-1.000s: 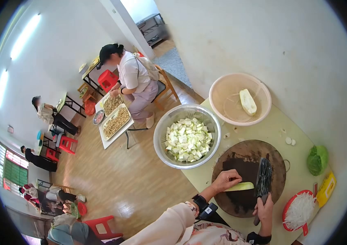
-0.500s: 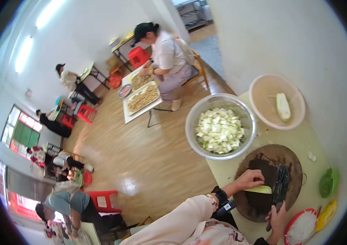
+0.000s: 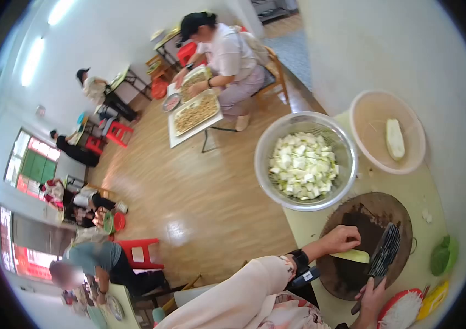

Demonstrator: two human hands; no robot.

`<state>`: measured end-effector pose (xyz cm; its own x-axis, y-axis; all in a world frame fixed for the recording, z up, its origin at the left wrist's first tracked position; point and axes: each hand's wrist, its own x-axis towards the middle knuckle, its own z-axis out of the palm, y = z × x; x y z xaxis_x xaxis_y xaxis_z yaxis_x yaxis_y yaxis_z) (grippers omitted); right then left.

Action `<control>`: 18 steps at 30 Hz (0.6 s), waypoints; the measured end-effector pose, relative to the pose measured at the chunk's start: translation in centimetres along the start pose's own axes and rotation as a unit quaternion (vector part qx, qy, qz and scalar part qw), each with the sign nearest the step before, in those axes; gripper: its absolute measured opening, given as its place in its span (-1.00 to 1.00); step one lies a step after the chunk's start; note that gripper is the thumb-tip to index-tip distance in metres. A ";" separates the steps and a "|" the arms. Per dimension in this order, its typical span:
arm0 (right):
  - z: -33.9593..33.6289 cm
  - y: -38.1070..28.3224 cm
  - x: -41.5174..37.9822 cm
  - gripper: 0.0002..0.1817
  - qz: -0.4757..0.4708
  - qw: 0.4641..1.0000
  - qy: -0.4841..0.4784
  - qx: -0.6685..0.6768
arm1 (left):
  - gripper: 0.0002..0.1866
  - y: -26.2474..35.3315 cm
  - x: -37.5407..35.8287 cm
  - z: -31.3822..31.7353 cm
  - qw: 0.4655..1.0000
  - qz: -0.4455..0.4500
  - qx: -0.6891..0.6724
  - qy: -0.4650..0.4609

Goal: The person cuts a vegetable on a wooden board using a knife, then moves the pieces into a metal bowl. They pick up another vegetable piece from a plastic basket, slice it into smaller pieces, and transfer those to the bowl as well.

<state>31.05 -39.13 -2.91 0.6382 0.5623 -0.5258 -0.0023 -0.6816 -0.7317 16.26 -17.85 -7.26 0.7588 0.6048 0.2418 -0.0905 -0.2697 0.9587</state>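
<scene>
My left hand (image 3: 341,239), its fingers curled together, is over the round wooden chopping board (image 3: 348,278). Whether anything is inside those fingers is hidden. Just beside it on the board lies a pale green vegetable piece (image 3: 357,256), one end covered by my wrist. My right hand (image 3: 373,294) grips the handle of a kitchen knife (image 3: 385,251) with a broad, dark, streaked blade. The blade slants over the right part of the board, a little apart from my left hand. Beyond the board, a metal colander (image 3: 263,164) holds chopped pale green vegetable cubes (image 3: 304,165).
A pinkish basin (image 3: 360,134) by the wall contains one peeled vegetable (image 3: 395,139). Right of the board are a green bag-like item (image 3: 444,255), a red-rimmed bowl of white shreds (image 3: 403,311) and a yellow item (image 3: 433,300). A person (image 3: 233,60) sits at trays across the floor.
The view has shifted slightly, and the knife blade leans further right. My left hand keeps its place by the vegetable piece. The seated person's arms now reach further over the trays.
</scene>
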 end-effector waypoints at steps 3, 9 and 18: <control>1.1 1.1 -0.9 -0.39 -0.029 0.999 0.029 0.007 | -0.93 -0.1 -0.2 0.1 1.000 0.005 0.022 -0.008; 1.8 1.5 -0.7 -0.39 -0.031 0.999 0.020 -0.003 | -0.91 0.5 -0.1 0.0 0.999 0.022 0.043 -0.001; 1.2 2.4 -0.8 -0.39 -0.026 0.999 0.031 -0.010 | -0.92 0.6 -0.1 -0.2 0.999 0.016 0.017 -0.029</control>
<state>29.60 -40.66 -4.81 0.6837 0.5679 -0.4583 0.0480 -0.6617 -0.7482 16.03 -17.90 -6.65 0.7925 0.5506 0.2623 -0.0941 -0.3146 0.9446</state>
